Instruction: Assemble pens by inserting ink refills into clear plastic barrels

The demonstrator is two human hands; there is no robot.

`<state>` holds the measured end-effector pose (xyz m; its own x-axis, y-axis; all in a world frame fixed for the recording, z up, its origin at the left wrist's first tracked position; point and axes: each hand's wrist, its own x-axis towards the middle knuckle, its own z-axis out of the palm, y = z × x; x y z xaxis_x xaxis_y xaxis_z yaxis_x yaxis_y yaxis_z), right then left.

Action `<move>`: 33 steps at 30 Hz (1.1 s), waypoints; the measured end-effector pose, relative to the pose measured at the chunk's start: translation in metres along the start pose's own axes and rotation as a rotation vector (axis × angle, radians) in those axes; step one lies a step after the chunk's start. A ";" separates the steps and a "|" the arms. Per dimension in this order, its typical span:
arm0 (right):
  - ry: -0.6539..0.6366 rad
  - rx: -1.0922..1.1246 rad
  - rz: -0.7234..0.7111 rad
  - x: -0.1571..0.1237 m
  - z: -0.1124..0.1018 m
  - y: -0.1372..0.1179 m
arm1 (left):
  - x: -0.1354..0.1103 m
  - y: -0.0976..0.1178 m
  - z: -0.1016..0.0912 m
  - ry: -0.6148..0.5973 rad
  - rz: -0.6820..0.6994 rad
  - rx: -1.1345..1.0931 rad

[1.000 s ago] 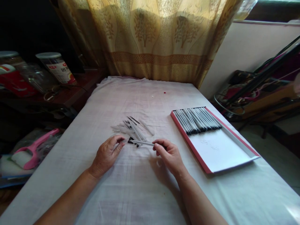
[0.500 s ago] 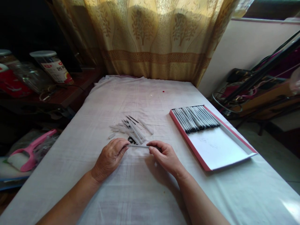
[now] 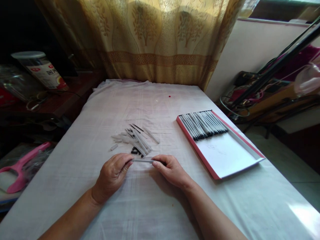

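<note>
My left hand pinches one end of a thin, pale grey pen, held level just above the cloth. The fingers of my right hand are closed on its other end, so both ends are hidden. Right behind my hands lies a loose pile of pen parts: translucent white barrels, thin dark refills and clear caps. Small black plugs sit at the near side of that pile. To the right, a shallow red-edged box lid holds a row of pens with black ends.
A white cloth covers the table, which reaches back to a gold curtain. One tiny red bit lies far back. On the left, jars stand on a dark cabinet, with a pink-handled object below. A black bar slants at right.
The view has shifted a little, so most things sit further left in the picture. Both hands still hold the pen, and the gap between them is about the same.
</note>
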<state>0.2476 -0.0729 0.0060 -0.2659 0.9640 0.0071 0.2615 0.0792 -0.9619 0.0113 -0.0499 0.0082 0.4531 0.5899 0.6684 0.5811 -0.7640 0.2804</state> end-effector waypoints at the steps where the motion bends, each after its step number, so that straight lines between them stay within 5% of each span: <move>1: 0.001 0.008 -0.005 0.000 0.000 0.000 | 0.001 0.000 0.000 0.007 0.006 -0.003; 11: 0.016 0.028 -0.007 0.002 0.002 0.000 | -0.001 0.000 -0.002 0.018 -0.011 -0.055; 17: 0.060 -0.148 0.027 0.006 -0.014 -0.013 | 0.001 -0.007 0.013 -0.126 -0.167 -0.186; 19: 0.174 -0.197 -0.021 0.008 -0.031 -0.016 | 0.001 -0.011 0.017 -0.129 -0.249 -0.232; 22: 0.585 -0.292 -0.051 0.009 -0.074 -0.014 | 0.000 -0.015 0.019 -0.103 -0.356 -0.278; 24: 0.834 -0.463 0.021 0.010 -0.106 -0.009 | -0.002 -0.017 0.020 -0.108 -0.402 -0.290; 26: 0.948 -0.643 0.185 0.012 -0.130 -0.003 | -0.003 -0.018 0.020 -0.122 -0.412 -0.295; 29: 0.896 -0.845 0.390 0.017 -0.142 0.006 | -0.004 -0.018 0.022 -0.132 -0.386 -0.288; 33: 0.766 -1.019 0.435 0.022 -0.128 0.012 | -0.005 -0.019 0.023 -0.112 -0.356 -0.264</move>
<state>0.3631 -0.0179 0.0298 0.5083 0.8306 0.2276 0.8483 -0.4374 -0.2983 0.0141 -0.0323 -0.0162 0.3352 0.8415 0.4238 0.5286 -0.5403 0.6547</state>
